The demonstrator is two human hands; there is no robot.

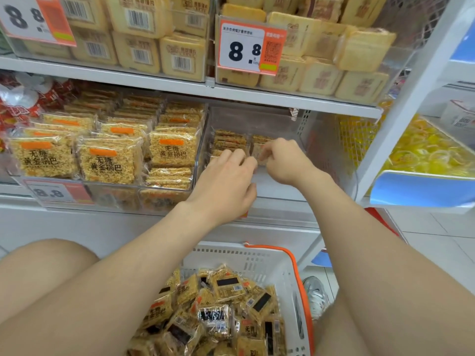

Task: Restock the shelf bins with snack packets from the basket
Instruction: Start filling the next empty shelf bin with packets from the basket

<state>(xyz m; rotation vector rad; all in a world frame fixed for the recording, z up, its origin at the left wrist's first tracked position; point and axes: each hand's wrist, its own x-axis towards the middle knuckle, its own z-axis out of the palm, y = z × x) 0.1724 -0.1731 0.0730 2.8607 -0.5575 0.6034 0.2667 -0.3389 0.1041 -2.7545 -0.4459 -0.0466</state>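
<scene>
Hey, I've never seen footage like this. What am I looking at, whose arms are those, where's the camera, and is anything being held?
No machine here: these are a person's two bare arms, filmed by one wide-angle camera worn on their head, looking forward and down, so the arms enter from the bottom. Both hands reach into a nearly empty clear bin on a shop shelf, where a few rice-crust packets stand in rows. The right hand pinches one packet; the left hand bends its fingers over the packets beside it, but whether it grips one is hidden. Below, a white basket with an orange handle holds many loose packets of the same snack. The neighbouring bin on the left is already full.
</scene>
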